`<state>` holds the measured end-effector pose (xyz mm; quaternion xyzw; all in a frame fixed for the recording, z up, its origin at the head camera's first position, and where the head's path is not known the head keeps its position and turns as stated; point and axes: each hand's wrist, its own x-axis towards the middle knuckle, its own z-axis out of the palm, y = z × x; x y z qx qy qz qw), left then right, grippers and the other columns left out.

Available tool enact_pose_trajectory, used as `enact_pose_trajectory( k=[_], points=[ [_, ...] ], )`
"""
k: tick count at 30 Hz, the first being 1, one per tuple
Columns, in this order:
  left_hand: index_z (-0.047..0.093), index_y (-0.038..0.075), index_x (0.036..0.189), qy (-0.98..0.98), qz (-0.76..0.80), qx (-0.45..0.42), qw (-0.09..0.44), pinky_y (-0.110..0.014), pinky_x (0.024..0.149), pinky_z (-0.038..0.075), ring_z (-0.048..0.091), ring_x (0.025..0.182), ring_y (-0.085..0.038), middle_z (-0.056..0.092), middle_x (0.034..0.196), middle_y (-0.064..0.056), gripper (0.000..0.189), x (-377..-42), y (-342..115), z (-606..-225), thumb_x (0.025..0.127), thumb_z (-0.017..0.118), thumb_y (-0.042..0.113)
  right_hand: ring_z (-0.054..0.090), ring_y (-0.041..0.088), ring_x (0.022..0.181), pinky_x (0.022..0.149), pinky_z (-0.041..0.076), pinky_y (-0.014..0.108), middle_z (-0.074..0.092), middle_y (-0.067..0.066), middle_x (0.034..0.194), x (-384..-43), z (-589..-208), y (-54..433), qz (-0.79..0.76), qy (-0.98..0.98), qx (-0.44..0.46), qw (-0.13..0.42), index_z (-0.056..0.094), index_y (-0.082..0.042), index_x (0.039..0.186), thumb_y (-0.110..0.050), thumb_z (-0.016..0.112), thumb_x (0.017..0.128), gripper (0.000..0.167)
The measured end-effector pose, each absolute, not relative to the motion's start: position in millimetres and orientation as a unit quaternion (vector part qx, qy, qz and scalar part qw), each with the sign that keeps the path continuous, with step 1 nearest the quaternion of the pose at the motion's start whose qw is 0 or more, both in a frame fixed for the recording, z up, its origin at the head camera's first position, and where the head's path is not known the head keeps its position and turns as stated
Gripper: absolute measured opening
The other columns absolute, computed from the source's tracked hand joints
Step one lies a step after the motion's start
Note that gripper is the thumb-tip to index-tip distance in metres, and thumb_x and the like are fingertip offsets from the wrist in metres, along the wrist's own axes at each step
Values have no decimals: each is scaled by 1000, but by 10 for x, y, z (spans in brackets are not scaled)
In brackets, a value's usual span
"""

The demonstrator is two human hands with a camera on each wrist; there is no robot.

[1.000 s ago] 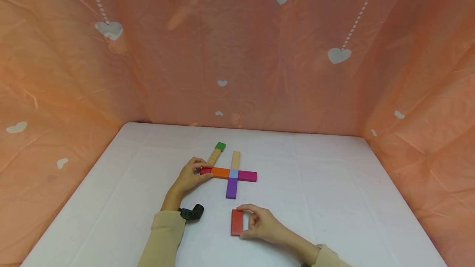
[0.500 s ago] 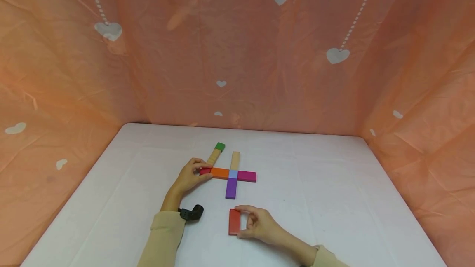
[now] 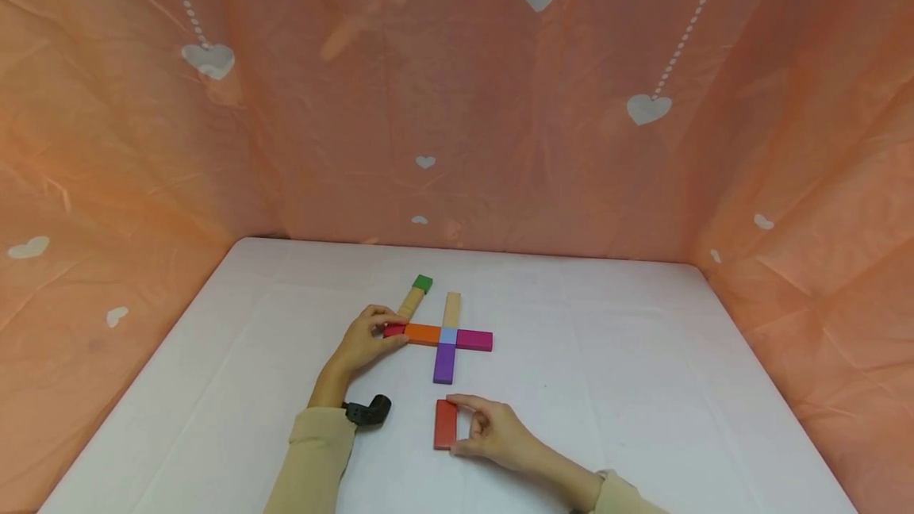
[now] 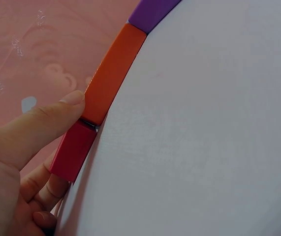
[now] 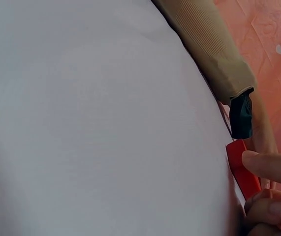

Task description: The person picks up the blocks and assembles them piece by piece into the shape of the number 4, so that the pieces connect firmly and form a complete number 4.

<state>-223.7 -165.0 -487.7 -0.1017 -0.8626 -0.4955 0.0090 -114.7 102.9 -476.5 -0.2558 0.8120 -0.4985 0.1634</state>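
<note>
Thumb and fingers of my left hand (image 3: 366, 339) pinch about the joint of a crimson block (image 4: 74, 151) and an orange block (image 4: 114, 73). In the left wrist view the thumb lies at the orange block's end and the other fingers by the crimson one. The orange block meets a pale blue square (image 3: 448, 335), with a magenta block (image 3: 474, 340) right, a purple block (image 3: 443, 363) in front and a plain wooden block (image 3: 452, 309) behind. My right hand (image 3: 500, 435) grips a red block (image 3: 446, 424) between thumb and index finger, in front of the purple block, apart from it.
Behind the left hand a slanted plain wooden strip (image 3: 411, 303) leads to a green block (image 3: 423, 284). All lies on a white-covered table (image 3: 607, 371). An orange curtain (image 3: 457, 101) with white hearts surrounds its back and sides. A black wrist device (image 3: 368, 410) juts from the left sleeve.
My right hand has shifted left and slightly away from me with the red block in its grip. The left hand and the joined blocks stay in place.
</note>
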Motion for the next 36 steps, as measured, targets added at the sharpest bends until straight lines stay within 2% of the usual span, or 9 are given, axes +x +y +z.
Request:
enact_pose_trajectory(
  k=[7, 15, 27, 36],
  points=[
    [72, 5, 109, -861, -499, -98, 6, -46, 102, 44, 53, 115, -32, 56, 119, -17, 32, -2237, -1652, -4895, 80, 78, 14, 39, -7, 53, 54, 37, 13, 51, 18, 58, -1114, -4751, 1006, -505, 812, -242, 166, 56, 0, 131, -10, 79, 77, 60],
    [72, 6, 109, -862, -498, -97, 7, -44, 101, 44, 53, 115, -31, 56, 119, -16, 31, -2241, -1653, -4898, 80, 78, 16, 37, -6, 51, 52, 33, 12, 46, -1, 57, -1101, -4755, 996, -496, 820, -225, 175, 58, -4, 130, -10, 78, 78, 56],
    [72, 4, 109, -864, -494, -99, 13, -44, 100, 44, 53, 114, -33, 56, 119, -18, 31, -2240, -1659, -4875, 80, 78, 16, 38, -6, 51, 50, 33, 13, 49, 14, 56, -1114, -4730, 977, -498, 817, -242, 162, 57, -3, 131, -10, 78, 79, 57],
    [72, 5, 108, -866, -490, -99, 16, -42, 100, 45, 53, 113, -31, 57, 118, -17, 31, -2239, -1650, -4890, 80, 78, 17, 37, -6, 51, 52, 33, 11, 48, 6, 56, -1126, -4745, 963, -493, 821, -231, 171, 56, -4, 132, -11, 76, 80, 56]
  ],
)
